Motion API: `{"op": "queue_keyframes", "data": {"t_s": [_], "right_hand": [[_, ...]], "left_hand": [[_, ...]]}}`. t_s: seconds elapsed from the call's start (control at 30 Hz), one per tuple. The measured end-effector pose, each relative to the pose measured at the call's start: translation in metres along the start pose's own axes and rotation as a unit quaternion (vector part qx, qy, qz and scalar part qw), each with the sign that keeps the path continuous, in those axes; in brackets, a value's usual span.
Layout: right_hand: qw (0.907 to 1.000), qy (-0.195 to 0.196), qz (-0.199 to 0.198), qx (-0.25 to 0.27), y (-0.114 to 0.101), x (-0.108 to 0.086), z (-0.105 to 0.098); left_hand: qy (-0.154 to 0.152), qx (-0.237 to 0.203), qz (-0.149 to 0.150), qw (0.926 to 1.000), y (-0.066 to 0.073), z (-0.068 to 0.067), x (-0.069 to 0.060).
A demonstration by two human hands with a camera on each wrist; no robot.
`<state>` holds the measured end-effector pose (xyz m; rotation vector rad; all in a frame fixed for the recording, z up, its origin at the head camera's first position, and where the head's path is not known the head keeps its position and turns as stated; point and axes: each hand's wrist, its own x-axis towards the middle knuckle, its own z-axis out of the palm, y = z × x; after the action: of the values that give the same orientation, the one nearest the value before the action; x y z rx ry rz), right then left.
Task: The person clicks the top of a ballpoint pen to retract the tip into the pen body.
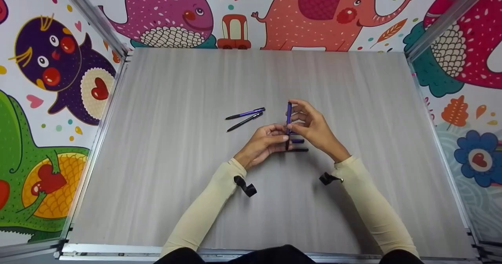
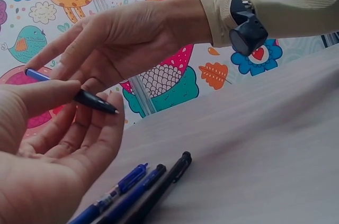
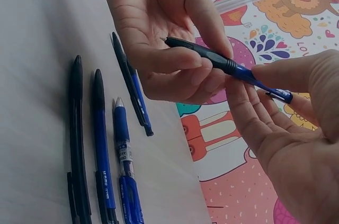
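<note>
A blue ballpoint pen with a black grip section is held above the table between both hands. My left hand pinches its black grip between thumb and fingers, and the metal tip shows in the right wrist view. Toward the blue end, my right hand holds the pen with thumb and fingertips. Below the hands lie three more pens side by side: a black pen, a blue pen with black ends and a blue pen with a clear printed barrel. In the head view the hands partly cover them.
Left of the hands, a blue-and-black pen and a black pen lie close together on the wood-grain table. Metal rails edge the tabletop, and walls with cartoon animals stand around it. Black straps hang at both wrists.
</note>
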<state>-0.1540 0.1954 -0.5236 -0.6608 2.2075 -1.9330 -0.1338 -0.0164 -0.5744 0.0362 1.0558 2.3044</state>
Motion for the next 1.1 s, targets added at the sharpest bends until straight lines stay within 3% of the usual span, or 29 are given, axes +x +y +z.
{"op": "queue_keyframes", "data": {"t_s": [0.47,0.73,1.1], "right_hand": [[0.9991,0.01,-0.016,-0.038,0.006,-0.001,-0.002],[0.9989,0.025,-0.009,-0.038,0.007,-0.002,-0.002],[0.9986,0.048,0.019,-0.014,0.014,-0.006,0.002]], "left_hand": [[0.027,0.027,0.005,0.9993,-0.002,0.001,0.001],[0.027,0.031,0.014,0.9991,-0.004,0.001,0.0],[0.051,0.041,0.021,0.9976,-0.009,0.002,-0.001]]}}
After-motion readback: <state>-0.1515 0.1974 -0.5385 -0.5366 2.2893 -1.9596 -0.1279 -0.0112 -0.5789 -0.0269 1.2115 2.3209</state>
